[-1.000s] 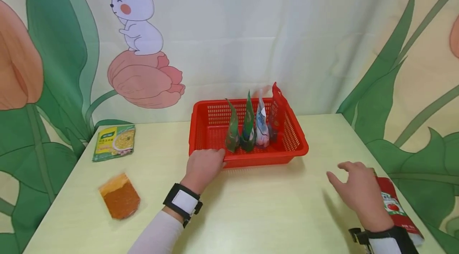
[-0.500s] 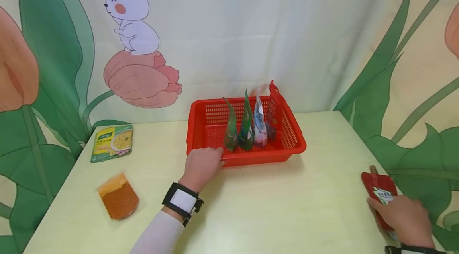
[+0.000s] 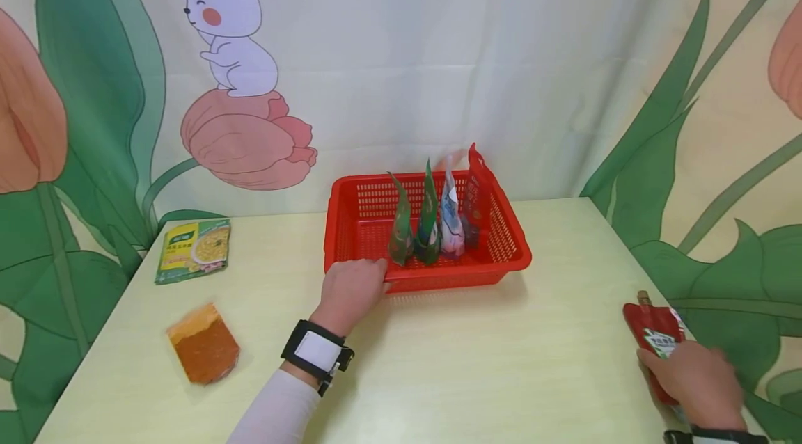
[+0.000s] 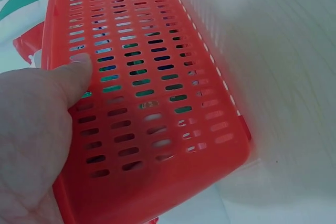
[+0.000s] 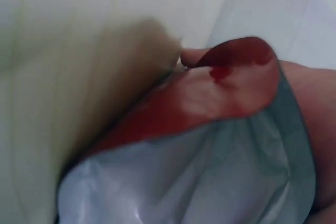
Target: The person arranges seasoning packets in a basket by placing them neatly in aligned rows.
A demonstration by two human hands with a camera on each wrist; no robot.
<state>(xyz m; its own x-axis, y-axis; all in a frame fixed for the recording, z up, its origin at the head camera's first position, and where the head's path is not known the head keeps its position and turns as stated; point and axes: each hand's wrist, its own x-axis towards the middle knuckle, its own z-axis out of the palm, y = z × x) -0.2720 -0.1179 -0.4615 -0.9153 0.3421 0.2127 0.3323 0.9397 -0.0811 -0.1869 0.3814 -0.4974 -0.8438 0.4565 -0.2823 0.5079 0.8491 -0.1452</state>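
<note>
Grips the near rim of a red, rectangular basket of perforated plastic (image 3: 451, 281) with the left hand (image 3: 354, 291), pressing thumb against outer wall; cannot tell how the fingers lie inside. Grips with the right hand (image 3: 704, 381), between thumb and fingers, a flat, red film pouch (image 3: 654, 327) with tan cap (image 3: 643, 298) and silvery underside, bending it; has it near the right edge of the pale wooden table (image 3: 438, 374), cannot tell whether partly raised.

Looks like the step of picking up the pouch while steadying the basket; seems to call next for a sure hold on slick film and a lift without jolting the basket.

Counts one basket and one capped pouch. Finds four upright film packets in the basket, side by side: two green and tapering (image 3: 401, 225) (image 3: 429, 221), one white, blue and pink (image 3: 451, 221), one red (image 3: 477, 197). Finds two more lying well left: one yellow-and-green packet (image 3: 193, 250), one clear-wrapped packet, orange-brown inside (image 3: 203, 345). Shows behind everything one printed cloth backdrop (image 3: 401, 82).
</note>
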